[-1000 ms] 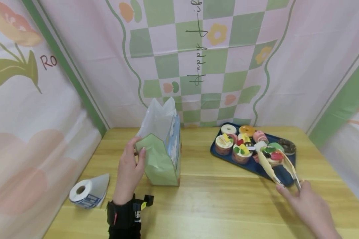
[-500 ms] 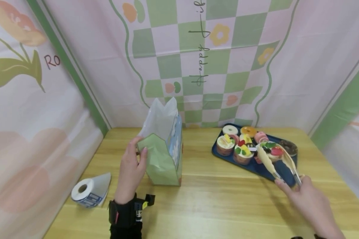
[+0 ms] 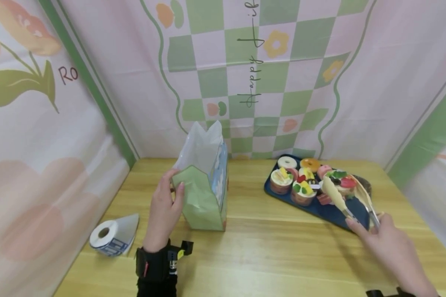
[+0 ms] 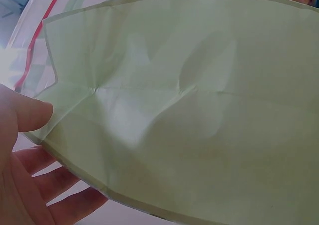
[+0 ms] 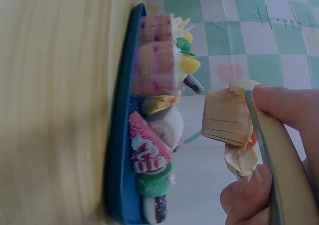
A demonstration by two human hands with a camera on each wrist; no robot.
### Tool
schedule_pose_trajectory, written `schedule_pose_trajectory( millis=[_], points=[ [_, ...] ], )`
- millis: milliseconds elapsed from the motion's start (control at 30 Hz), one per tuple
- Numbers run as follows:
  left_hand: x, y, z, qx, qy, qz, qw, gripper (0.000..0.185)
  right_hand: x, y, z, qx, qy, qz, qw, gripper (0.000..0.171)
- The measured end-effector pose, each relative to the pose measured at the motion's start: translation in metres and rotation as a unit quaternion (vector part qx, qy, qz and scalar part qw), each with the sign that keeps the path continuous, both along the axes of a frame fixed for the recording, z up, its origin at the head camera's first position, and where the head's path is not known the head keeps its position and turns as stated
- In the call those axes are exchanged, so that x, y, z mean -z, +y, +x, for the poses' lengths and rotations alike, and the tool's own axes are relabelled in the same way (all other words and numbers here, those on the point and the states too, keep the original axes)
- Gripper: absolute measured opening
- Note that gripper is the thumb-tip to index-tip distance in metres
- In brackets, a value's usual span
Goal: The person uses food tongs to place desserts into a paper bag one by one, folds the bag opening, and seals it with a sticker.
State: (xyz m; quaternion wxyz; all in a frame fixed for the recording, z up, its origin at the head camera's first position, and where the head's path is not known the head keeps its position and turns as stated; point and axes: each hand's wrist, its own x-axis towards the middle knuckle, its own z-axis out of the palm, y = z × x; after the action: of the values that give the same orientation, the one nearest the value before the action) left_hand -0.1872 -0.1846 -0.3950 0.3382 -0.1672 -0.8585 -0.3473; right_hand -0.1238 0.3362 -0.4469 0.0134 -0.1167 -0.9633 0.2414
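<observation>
Lifting clear of the tray now: the small cupcake in a tan pleated paper case, topped with green and red pieces, hangs pinched between the blades of the cream-coloured plastic tongs, above the far right part of the dark blue rectangular tray. A second ago the tongs were down among the cakes with the blades set about this one; half a second ago they had closed on it; now it has come up off the tray floor, and the right-wrist view shows the pleated case in the air, apart from the tray rim. The right hand squeezes the tongs' handles, fingers curled round them. So the pick looks made, and the cake seems free to travel.

The left hand has not moved: thumb and fingers pinch the near edge of the pale green paper bag with a clear plastic top and a blue printed side, which stands upright on the light wooden table, well to the left of the tray. The wrist view shows the thumb on the green panel, fingers behind it.

Left on the tray are two cream cupcakes with fruit, ring doughnuts at the back, and more sweets. A roll of blue-and-white stickers lies near the table's left edge.
</observation>
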Motion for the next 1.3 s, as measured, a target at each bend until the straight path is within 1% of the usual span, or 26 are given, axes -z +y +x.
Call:
schedule_pose_trajectory(
  millis=[100, 200, 267, 367, 433, 667, 833, 933, 1067, 1200, 1300],
  points=[
    [0.0, 0.0, 0.0, -0.003, -0.001, 0.002, 1.0, 0.038, -0.003, -0.003, -0.002, -0.001, 0.002, -0.001, 1.0, 0.087],
    [0.001, -0.001, 0.0, -0.005, -0.004, 0.005, 1.0, 0.037, -0.008, -0.008, -0.004, -0.004, 0.015, 0.004, 1.0, 0.081],
    [0.001, -0.002, 0.0, -0.006, -0.009, 0.007, 0.9999, 0.037, -0.012, -0.011, -0.005, -0.008, 0.023, 0.011, 1.0, 0.081],
    [0.001, -0.003, 0.0, -0.007, -0.015, 0.009, 0.9998, 0.037, -0.02, -0.016, -0.009, -0.015, 0.026, 0.016, 0.999, 0.084],
    [0.001, -0.004, 0.0, -0.009, -0.017, 0.009, 0.9998, 0.037, -0.026, -0.018, -0.011, -0.019, 0.023, 0.019, 0.999, 0.084],
    [0.0, -0.004, 0.001, -0.009, -0.015, 0.01, 0.9998, 0.037, -0.046, -0.031, -0.018, -0.026, 0.011, 0.02, 0.999, 0.074],
    [-0.001, -0.004, 0.001, -0.011, -0.016, 0.011, 0.9998, 0.036, -0.057, -0.042, -0.024, -0.038, 0.023, 0.023, 0.999, 0.07],
    [-0.002, -0.004, 0.001, -0.011, -0.021, 0.01, 0.9997, 0.035, -0.066, -0.049, -0.029, -0.054, 0.026, 0.018, 0.998, 0.073],
    [-0.003, -0.005, 0.002, -0.017, -0.024, 0.015, 0.9995, 0.035, -0.078, -0.059, -0.035, -0.077, 0.032, 0.01, 0.996, 0.081],
    [-0.002, -0.004, 0.002, -0.021, -0.021, 0.015, 0.9995, 0.035, -0.089, -0.068, -0.038, -0.088, 0.046, 0.021, 0.995, 0.082],
    [-0.002, -0.003, 0.001, -0.016, -0.021, 0.013, 0.9996, 0.035, -0.097, -0.073, -0.04, -0.099, 0.062, 0.029, 0.993, 0.083]
  ],
)
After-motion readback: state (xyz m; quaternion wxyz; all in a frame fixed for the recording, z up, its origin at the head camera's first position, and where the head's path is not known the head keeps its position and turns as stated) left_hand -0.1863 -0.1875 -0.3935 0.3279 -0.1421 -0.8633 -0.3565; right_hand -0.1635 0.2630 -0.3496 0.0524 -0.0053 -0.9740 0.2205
